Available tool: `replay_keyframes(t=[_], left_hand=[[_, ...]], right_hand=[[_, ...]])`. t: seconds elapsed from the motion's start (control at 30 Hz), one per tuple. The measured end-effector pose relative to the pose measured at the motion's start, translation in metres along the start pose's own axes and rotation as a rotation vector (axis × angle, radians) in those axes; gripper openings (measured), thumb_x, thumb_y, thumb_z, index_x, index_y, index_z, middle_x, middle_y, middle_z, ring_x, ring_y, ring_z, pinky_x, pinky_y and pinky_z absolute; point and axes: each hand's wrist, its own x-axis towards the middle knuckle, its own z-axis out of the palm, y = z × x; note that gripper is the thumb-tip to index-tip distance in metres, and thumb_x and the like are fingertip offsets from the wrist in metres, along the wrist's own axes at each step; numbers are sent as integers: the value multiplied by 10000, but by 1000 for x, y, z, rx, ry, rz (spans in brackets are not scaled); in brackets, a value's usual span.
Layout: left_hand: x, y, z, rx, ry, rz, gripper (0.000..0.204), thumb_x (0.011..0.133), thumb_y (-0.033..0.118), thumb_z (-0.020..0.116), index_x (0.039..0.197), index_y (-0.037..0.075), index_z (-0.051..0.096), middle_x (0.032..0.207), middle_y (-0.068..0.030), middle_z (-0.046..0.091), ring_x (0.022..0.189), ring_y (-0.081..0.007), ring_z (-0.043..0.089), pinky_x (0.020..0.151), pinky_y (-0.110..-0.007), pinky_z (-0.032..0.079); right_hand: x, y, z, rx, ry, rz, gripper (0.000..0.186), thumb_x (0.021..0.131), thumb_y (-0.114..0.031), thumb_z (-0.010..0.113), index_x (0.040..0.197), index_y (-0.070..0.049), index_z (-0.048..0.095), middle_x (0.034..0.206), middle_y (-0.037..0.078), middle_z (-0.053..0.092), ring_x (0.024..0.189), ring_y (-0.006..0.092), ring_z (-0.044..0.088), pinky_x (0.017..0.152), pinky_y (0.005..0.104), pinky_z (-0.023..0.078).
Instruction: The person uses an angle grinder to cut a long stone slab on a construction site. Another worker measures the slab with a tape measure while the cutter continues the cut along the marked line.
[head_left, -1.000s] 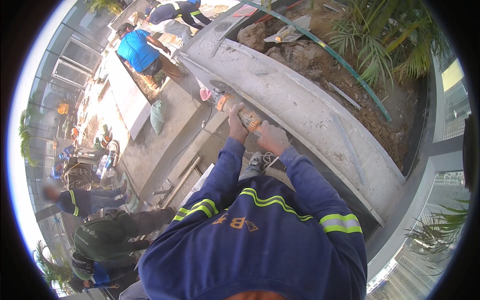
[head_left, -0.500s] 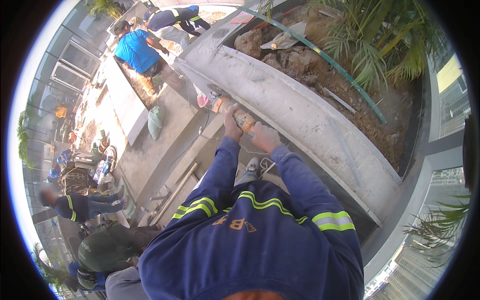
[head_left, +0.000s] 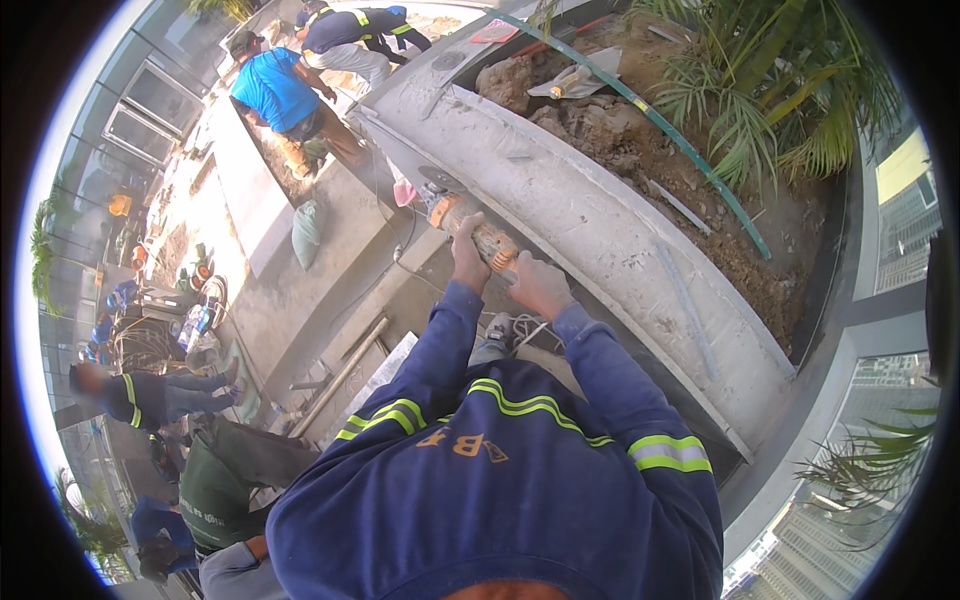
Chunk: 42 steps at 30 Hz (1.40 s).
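An orange and grey angle grinder, dusty all over, stretches away from me in both my hands. My left hand is wrapped round its body toward the front, while my right hand grips the rear end. The grinder's round disc end is at the near edge of the pale concrete planter wall; whether the disc touches the wall I cannot tell. A pink piece shows just left of the disc.
Soil, palm fronds and a long green strip lie beyond the wall. A cable trails left of the grinder. Sacks, a pole and several co-workers, one in a blue shirt, are to the left.
The grinder and both hands sit slightly lower in the picture against the wall's edge. At lower left, a co-worker in dark green has shifted posture. Both hands keep their grip.
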Motion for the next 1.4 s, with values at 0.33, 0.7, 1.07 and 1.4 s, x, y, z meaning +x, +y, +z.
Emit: replay_keyframes(t=[0.33, 0.7, 1.07, 1.4], left_hand=[[12, -1, -6, -8, -64, -5, 275, 822, 155, 739, 1031, 55, 592, 864, -70, 603, 732, -253, 657, 673, -436, 596], [32, 6, -8, 8, -19, -31, 363, 807, 167, 751, 1090, 50, 557, 883, -94, 592, 713, -287, 655, 646, -471, 595], [-5, 1, 3, -6, 17, -4, 339, 808, 154, 754, 1055, 42, 551, 858, -88, 586, 688, -279, 652, 632, -456, 601], [-11, -2, 5, -21, 17, -1, 274, 814, 158, 754, 1006, 66, 582, 832, -85, 601, 694, -275, 654, 645, -452, 592]], right_hand=[[7, 1, 3, 1, -1, -1, 315, 830, -183, 675, 1064, 8, 587, 969, 261, 736, 946, 397, 734, 828, 491, 587], [24, -5, 7, 0, -4, 19, 319, 842, -188, 668, 1077, 12, 588, 983, 254, 741, 962, 387, 738, 843, 483, 585], [4, 7, 5, 13, -25, -7, 429, 799, -267, 736, 1064, 8, 541, 970, 277, 726, 934, 432, 725, 810, 510, 582], [-4, 6, 0, -9, -4, -24, 324, 824, -186, 688, 1054, 9, 570, 949, 264, 733, 931, 426, 728, 825, 504, 584]])
